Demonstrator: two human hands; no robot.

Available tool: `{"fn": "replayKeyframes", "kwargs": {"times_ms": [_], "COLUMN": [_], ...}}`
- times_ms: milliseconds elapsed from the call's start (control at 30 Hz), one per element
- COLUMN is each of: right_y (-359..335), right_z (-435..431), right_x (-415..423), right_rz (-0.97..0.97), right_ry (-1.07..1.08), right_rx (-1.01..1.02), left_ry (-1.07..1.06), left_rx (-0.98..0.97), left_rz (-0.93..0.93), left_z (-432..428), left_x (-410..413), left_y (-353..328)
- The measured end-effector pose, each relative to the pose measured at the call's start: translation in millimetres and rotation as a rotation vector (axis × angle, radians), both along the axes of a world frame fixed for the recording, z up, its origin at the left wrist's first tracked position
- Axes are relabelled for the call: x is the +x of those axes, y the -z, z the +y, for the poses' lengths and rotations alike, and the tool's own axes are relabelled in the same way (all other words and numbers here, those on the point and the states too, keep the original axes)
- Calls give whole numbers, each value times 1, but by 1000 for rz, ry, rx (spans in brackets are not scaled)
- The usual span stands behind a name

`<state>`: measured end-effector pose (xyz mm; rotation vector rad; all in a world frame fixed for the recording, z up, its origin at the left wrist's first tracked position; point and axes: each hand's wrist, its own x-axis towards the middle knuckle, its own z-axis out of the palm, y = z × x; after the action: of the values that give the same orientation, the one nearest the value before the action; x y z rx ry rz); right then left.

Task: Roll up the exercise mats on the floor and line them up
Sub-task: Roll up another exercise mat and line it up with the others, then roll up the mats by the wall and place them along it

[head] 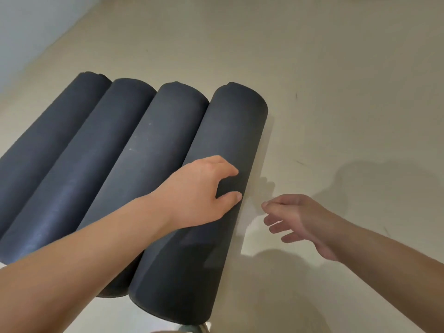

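Several dark grey rolled exercise mats lie side by side on the beige floor, touching one another. My left hand (204,191) rests on top of the rightmost rolled mat (228,131), fingers spread over its curve and thumb near its right edge. My right hand (295,217) hovers just to the right of that mat, above the floor, with fingers loosely bent and holding nothing. The neighbouring mat (153,140) lies directly left of it; my left forearm crosses its near end.
A pale wall (28,32) runs along the far left. Bare beige floor (348,104) stretches to the right of the mats and beyond them. A small metallic object (204,328) shows at the bottom edge by the mat's near end.
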<state>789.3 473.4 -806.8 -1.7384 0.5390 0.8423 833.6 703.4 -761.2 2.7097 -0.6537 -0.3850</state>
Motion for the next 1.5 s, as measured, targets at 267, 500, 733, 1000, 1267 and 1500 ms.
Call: {"fn": "replayKeyframes", "kwargs": {"times_ms": [267, 500, 733, 1000, 1267, 1500], "right_y": [-256, -489, -649, -719, -725, -716], "right_z": [-31, 26, 37, -42, -8, 46], "right_x": [38, 91, 147, 216, 339, 484], "right_rz": [-19, 3, -148, -259, -263, -280], "right_ry": [60, -97, -401, -646, -874, -978], "right_rx": [-23, -70, -65, -83, -72, -103], "left_ry": [-48, -482, -742, -1007, -1303, -1499], "left_rx": [-32, -107, -95, -276, -383, -527], "left_rz": [153, 352, 443, 434, 453, 358], "left_z": [-13, 47, 26, -47, -45, -16], "left_x": [-4, 0, 14, 45, 88, 232], "left_y": [-223, -420, -561, -624, -621, -613]}}
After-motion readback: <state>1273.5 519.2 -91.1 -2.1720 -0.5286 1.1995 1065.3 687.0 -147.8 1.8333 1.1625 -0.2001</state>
